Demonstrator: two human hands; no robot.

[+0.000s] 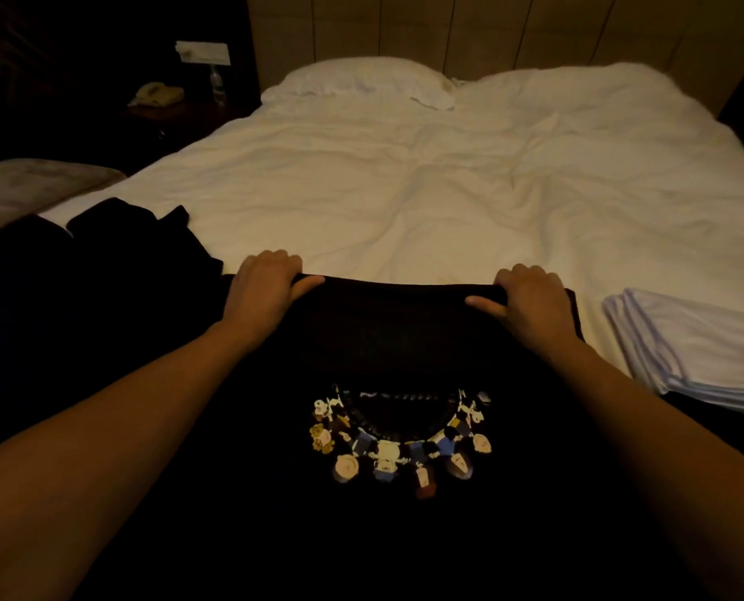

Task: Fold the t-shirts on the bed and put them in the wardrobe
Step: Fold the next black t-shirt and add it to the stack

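A black t-shirt with a colourful cartoon print lies spread on the near end of the white bed. My left hand grips its far edge on the left, fingers curled over the hem and thumb underneath. My right hand grips the same edge on the right in the same way. More black clothing lies heaped to the left of my left hand. A folded white garment rests at the right edge of the bed.
Two white pillows lie at the head of the bed against a panelled headboard. A dark nightstand at the back left holds a telephone and a bottle. A grey cushioned seat stands left of the bed.
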